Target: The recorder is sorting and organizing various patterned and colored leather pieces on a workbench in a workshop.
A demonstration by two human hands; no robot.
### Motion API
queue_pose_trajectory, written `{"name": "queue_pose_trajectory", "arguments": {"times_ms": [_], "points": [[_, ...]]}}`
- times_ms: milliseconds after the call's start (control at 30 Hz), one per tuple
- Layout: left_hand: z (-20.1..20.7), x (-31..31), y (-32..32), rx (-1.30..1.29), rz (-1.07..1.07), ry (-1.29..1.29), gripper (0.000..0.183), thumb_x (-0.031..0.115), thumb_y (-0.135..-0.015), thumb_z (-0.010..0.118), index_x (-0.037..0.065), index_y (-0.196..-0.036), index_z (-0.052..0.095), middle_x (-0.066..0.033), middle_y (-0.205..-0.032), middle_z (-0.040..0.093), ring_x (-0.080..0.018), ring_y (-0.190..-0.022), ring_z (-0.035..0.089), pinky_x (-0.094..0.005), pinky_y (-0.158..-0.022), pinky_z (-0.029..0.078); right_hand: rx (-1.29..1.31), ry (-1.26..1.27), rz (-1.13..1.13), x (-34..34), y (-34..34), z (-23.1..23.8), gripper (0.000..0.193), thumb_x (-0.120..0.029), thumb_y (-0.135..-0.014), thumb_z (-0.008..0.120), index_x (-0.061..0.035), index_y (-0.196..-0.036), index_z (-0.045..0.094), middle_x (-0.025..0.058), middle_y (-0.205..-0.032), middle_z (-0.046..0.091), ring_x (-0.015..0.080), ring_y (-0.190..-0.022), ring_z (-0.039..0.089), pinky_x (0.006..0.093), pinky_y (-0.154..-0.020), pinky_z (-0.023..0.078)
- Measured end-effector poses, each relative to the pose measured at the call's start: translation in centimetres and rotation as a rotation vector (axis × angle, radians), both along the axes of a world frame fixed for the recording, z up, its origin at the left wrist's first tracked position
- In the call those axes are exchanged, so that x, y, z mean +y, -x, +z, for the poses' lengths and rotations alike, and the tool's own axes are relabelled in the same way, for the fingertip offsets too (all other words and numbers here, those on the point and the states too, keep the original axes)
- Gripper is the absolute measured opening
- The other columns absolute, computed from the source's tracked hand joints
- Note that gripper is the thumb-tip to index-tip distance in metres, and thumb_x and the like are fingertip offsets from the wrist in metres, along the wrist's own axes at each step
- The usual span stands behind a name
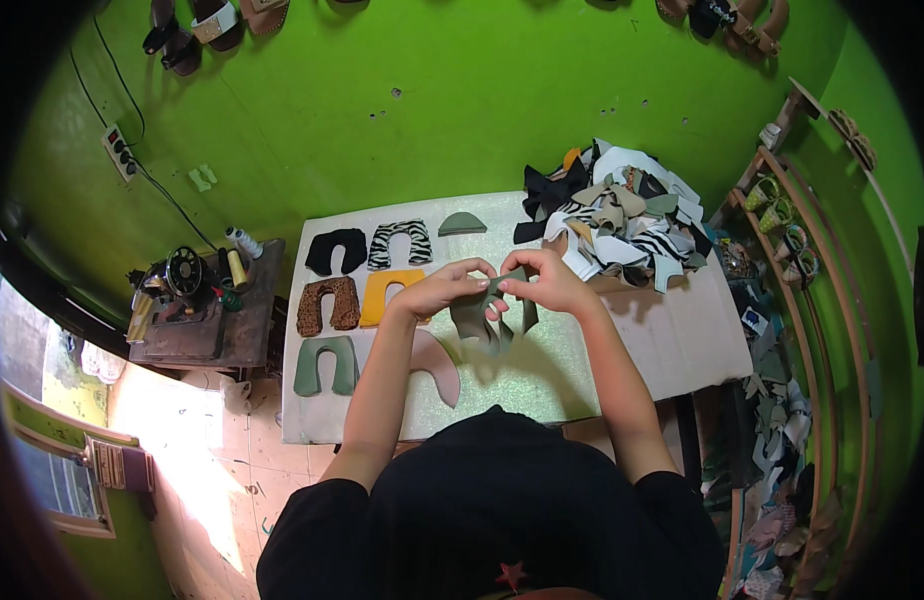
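Above the middle of the table, my left hand [444, 288] and my right hand [550, 284] pinch the top edge of a dark olive-green cut piece of leather-like material [472, 322]. It hangs down from my fingers, and its full outline is partly hidden by them. Left of my hands lie U-shaped pieces: black [334, 252], zebra-striped [400, 244], leopard-spotted [327, 306], yellow [380, 292] and green [327, 366]. My left forearm partly covers the yellow piece and a pale pink curved one [437, 370]. A green half-round piece [463, 223] rests beyond my hands.
A heap of mixed scraps [632, 220] covers the table's [682, 350] far right. To the left stands a sewing machine [185, 272] with thread spools [244, 243]. A wooden rack with sandals [778, 214] lines the right wall. More scraps [782, 410] lie below it.
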State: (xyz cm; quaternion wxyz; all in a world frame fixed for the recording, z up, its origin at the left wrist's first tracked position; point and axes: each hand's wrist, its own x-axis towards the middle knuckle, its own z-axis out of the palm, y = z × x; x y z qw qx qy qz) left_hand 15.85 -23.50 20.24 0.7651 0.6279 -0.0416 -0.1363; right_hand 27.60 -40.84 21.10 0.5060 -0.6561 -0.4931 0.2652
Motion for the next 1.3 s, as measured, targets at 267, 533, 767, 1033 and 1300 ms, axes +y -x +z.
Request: {"name": "queue_pose_trajectory", "arguments": {"times_ms": [267, 533, 767, 1033, 1300], "points": [[-0.1, 0.3, 0.1, 0.000, -0.007, 0.043, 0.022, 0.002, -0.083, 0.050, 0.002, -0.102, 0.041, -0.0173, -0.093, 0.061, -0.0175, -0.081, 0.061, -0.0287, -0.077, 0.048, 0.005, 0.056, -0.027, -0.4, -0.3, -0.5, 0.017, -0.017, -0.077, 0.061, -0.0031, -0.086, 0.057, 0.0001, -0.071, 0.053, 0.0065, -0.065, 0.046, 0.0219, -0.058, 0.038], [0.9, 0.2, 0.2, 0.015, 0.039, -0.125, 0.030, -0.004, -0.076, 0.055, 0.000, -0.102, 0.040, -0.0174, -0.093, 0.062, -0.0187, -0.081, 0.062, -0.0284, -0.075, 0.049, 0.006, -0.041, -0.039, -0.7, -0.2, -1.3, 0.014, -0.013, -0.079, 0.059, -0.0018, -0.086, 0.056, -0.0010, -0.074, 0.054, 0.0045, -0.069, 0.046, 0.0205, -0.060, 0.038], [0.3, 0.3, 0.1, -0.018, 0.054, -0.062, 0.029, -0.003, -0.072, 0.061, 0.001, -0.095, 0.045, -0.0146, -0.088, 0.063, -0.0165, -0.072, 0.062, -0.0251, -0.070, 0.050, 0.179, 0.094, -0.096, -0.3, -0.2, -3.1, 0.017, -0.016, -0.079, 0.061, -0.0014, -0.086, 0.054, 0.0020, -0.084, 0.057, 0.0074, -0.071, 0.052, 0.0232, -0.061, 0.043], [-0.4, 0.2, 0.0, -0.051, 0.014, 0.235, 0.029, 0.001, -0.072, 0.063, 0.001, -0.093, 0.044, -0.0146, -0.082, 0.062, -0.0177, -0.066, 0.061, -0.0262, -0.069, 0.049, 0.664, -0.202, 0.254, 0.6, -0.7, -6.4, 0.017, -0.017, -0.080, 0.061, -0.0018, -0.084, 0.054, 0.0010, -0.081, 0.057, 0.0074, -0.078, 0.052, 0.0228, -0.070, 0.041], [-2.7, -1.3, 1.9, -0.144, -0.052, 0.646, 0.062, 0.031, -0.066, 0.063, 0.000, -0.114, 0.038, -0.0208, -0.100, 0.054, -0.0234, -0.086, 0.056, -0.0309, -0.072, 0.048, 0.535, -0.388, 0.088, 0.4, -0.9, -2.7, 0.019, -0.013, -0.076, 0.066, -0.0012, -0.086, 0.055, 0.0014, -0.079, 0.058, 0.0070, -0.072, 0.053, 0.0217, -0.065, 0.043]]}}
